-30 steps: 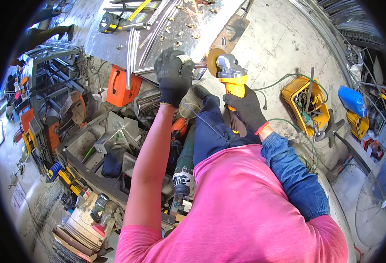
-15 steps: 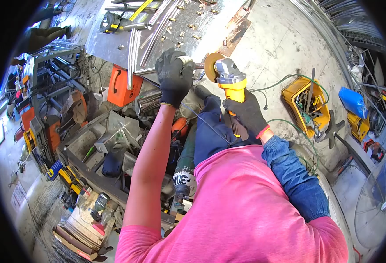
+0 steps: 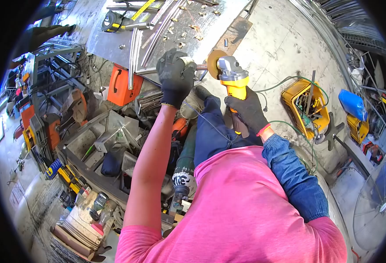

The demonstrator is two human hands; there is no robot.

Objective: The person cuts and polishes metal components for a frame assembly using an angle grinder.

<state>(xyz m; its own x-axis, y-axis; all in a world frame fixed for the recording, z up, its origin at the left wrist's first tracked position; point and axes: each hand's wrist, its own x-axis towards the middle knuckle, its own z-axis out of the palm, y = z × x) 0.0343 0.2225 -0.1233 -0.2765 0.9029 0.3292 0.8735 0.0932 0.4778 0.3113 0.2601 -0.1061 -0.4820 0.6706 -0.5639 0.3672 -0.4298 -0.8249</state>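
My right hand [image 3: 248,110], in a dark glove, is wrapped round the yellow body of an angle grinder [image 3: 233,78]. The grinder's brown disc [image 3: 213,64] stands right at the end of a thin metal tube [image 3: 201,67]. Closed round that tube is my left hand [image 3: 175,78], also gloved, at the near edge of a metal-topped table [image 3: 114,46]. More long metal tubes [image 3: 134,55] lie beside my left hand, some jutting over the table edge. Small metal pieces [image 3: 180,45] are scattered across the tabletop. The gloved fingers hide part of the held tube.
A tape measure [image 3: 112,21] lies on the table's left. Below stands an orange case [image 3: 122,85]. A yellow crate [image 3: 304,107] with tools sits on the right, green cable [image 3: 285,125] trailing nearby. A green gas cylinder [image 3: 185,164] lies left of my legs. Another person's arm [image 3: 48,36] shows far left.
The grinder and my right hand have shifted slightly right and down. My left hand stays nearly where it was, still on the tube.
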